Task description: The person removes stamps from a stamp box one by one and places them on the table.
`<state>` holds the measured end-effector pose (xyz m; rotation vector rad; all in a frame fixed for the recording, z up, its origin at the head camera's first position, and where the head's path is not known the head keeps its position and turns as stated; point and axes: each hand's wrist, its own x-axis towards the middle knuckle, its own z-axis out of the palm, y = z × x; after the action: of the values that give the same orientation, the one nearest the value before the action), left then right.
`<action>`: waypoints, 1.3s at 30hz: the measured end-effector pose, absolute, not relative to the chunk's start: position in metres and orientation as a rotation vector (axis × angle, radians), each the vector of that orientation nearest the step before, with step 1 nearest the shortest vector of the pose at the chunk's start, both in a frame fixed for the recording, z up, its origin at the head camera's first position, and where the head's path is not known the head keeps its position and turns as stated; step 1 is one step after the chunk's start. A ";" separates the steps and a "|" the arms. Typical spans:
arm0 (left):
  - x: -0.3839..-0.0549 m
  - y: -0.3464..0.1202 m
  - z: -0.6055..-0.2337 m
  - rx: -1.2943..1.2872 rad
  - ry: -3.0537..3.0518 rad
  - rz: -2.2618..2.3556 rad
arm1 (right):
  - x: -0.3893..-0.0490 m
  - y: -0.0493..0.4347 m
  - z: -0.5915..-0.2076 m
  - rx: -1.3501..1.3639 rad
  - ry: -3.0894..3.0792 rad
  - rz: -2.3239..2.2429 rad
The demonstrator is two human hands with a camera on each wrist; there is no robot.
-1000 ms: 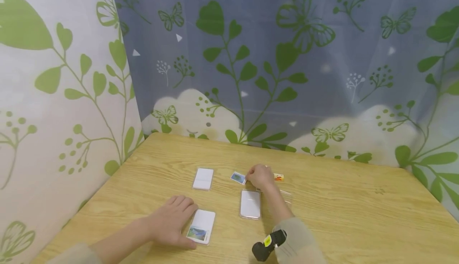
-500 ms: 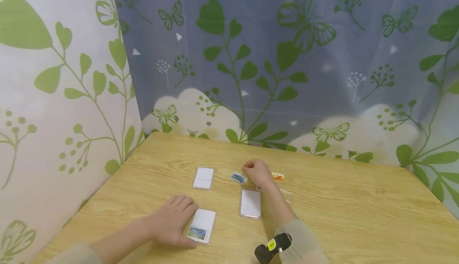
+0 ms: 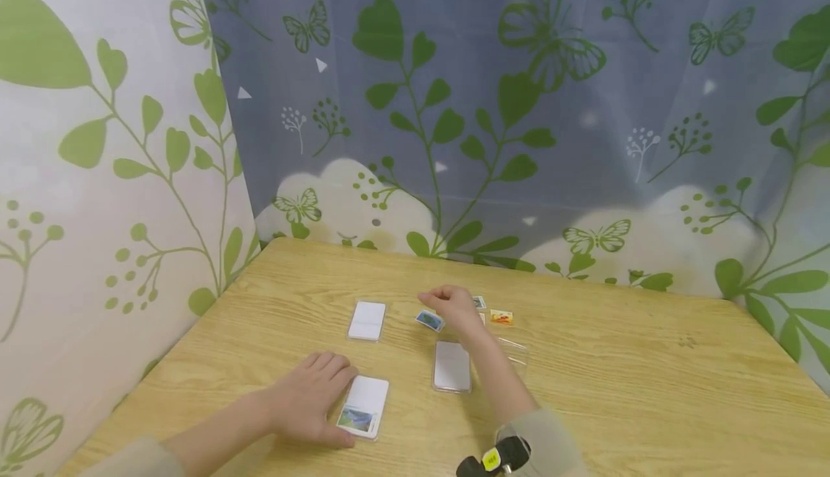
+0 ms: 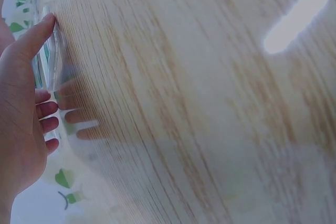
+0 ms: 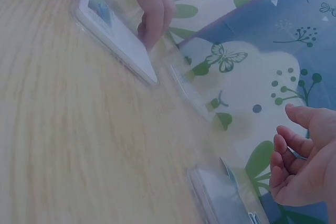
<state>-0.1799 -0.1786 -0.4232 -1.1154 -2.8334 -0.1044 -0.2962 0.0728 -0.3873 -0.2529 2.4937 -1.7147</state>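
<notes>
In the head view my left hand (image 3: 310, 399) rests at the left side of a white card in a clear case (image 3: 371, 396). Its thumb is at the near end and its index finger at the far corner, holding the card between them. A small landscape picture (image 3: 357, 419) covers the card's near end. My right hand (image 3: 454, 310) hovers over the far part of the table, fingers loosely curled and nothing seen in them. Just below its fingertips lies a small blue-green picture card (image 3: 429, 320), slightly bowed. The right wrist view shows the right hand (image 5: 304, 153) with thumb apart from the fingers.
Two more white cards in clear cases lie near, one at the back left (image 3: 367, 321), another under the right forearm's side (image 3: 452, 367). Beyond the right hand are an orange-yellow picture card (image 3: 501, 317), a partly hidden card (image 3: 479, 302) and a clear plastic lid (image 3: 515, 353).
My right hand has drawn back from the blue-green picture card and moved left and slightly farther away, uncovering another small card behind it. My left hand stays put.
</notes>
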 end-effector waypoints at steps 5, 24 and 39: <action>-0.181 -0.179 -0.423 -1.100 -2.849 -0.080 | -0.290 0.070 -0.389 -0.229 2.466 -1.735; -0.179 -0.178 -0.418 -1.095 -2.921 -0.119 | -0.254 0.046 -0.396 -0.295 2.477 -1.577; -0.180 -0.178 -0.421 -1.100 -2.904 -0.114 | -0.231 0.043 -0.403 -0.306 2.474 -1.525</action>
<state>-0.1796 -0.1779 -0.4206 -1.0998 -2.9036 -0.1137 -0.2315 0.0432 -0.4025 -0.3060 2.4744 -1.5249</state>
